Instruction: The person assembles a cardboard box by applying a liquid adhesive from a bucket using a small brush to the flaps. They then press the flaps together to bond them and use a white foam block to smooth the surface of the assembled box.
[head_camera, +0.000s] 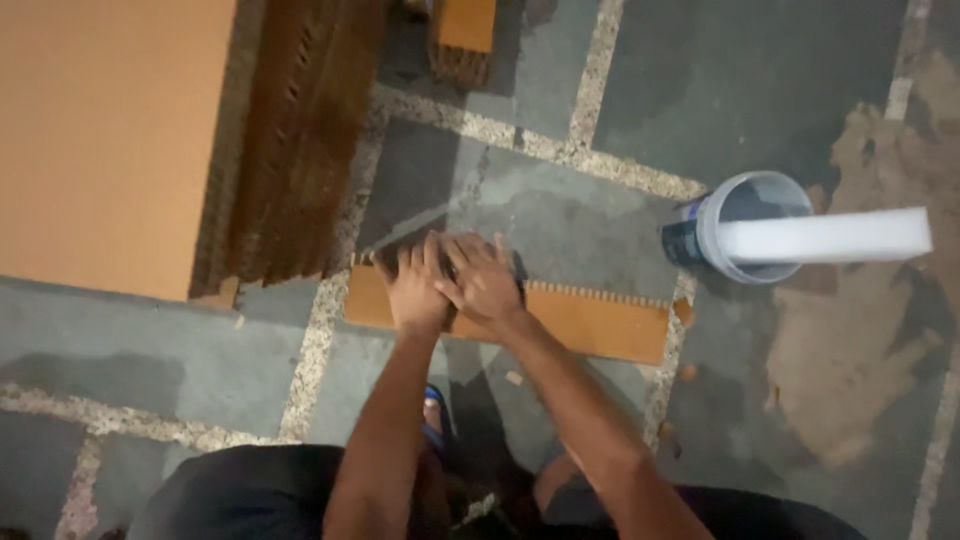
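A narrow strip of brown corrugated cardboard (600, 320) lies flat on the stone floor in front of me. My left hand (412, 288) presses down on its left part, fingers spread. My right hand (482, 280) lies partly over the left hand, also pressing on the strip, fingers apart. Neither hand is closed around anything. The part of the strip under my hands is hidden.
A large flat cardboard sheet (105, 140) and a stack of corrugated strips (300, 140) lie at the left. A small cardboard piece (462, 40) sits at the top. A pot (745, 228) with a white foam strip (825, 238) across it stands at the right.
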